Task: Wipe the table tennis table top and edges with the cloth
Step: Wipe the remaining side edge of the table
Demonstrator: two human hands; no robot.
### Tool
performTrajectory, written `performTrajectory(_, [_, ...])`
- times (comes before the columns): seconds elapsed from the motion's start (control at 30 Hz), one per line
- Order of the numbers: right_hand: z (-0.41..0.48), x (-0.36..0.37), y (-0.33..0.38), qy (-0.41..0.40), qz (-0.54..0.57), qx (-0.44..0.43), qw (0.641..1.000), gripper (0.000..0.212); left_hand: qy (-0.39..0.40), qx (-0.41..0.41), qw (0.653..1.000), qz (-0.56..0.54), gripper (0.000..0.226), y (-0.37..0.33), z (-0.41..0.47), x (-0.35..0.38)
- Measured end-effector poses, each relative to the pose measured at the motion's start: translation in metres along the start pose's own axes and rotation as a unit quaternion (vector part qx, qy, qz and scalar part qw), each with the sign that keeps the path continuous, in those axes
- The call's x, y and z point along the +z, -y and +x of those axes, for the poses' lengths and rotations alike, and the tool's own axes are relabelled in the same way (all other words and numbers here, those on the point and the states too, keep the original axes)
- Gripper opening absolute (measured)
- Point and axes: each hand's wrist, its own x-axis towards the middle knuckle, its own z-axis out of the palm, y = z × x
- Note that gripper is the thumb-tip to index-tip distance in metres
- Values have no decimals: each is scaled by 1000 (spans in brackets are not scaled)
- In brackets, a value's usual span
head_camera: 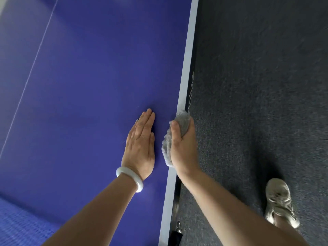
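Dark grey carpet [257,86] lies right of the blue table tennis table [97,77]. At its white right edge, the right hand [182,144] grips a grey cloth [167,144] against the border, while the left hand [140,146], wearing a pale bangle [129,178], rests flat with straight fingers just beside it.

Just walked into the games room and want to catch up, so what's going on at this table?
A person is wiping down a blue table tennis table. Their right hand grips a grey cloth folded over the white-lined side edge. The left hand, with a white bangle on the wrist, lies flat on the top right beside it. One shoe stands on the dark carpet alongside.
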Motion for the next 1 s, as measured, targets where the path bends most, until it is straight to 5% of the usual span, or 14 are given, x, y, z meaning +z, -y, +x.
performTrajectory(0.13, [23,2,6,-6,-17,-10,1000,67,4,-2,1000,9,52,-2,-1,-1])
performTrajectory(0.3, [-88,-10,-32,12,-22,16,1000,82,0,-4,1000,17,53,-3,0,-1])
performTrajectory(0.4, [-111,-12,-38,32,30,48,998,59,-1,-4,1000,22,52,-4,0,-2])
performTrajectory(0.5, [-60,-8,-21,35,72,63,995,31,4,-6,1000,22,53,-4,0,-2])
performTrajectory(0.73, [66,5,28,14,-6,36,999,73,19,-16,999,45,52,-8,1,-3])
performTrajectory(1.0, [67,-5,31,49,-78,21,996,73,-52,-86,992,73,38,-44,29,-3])
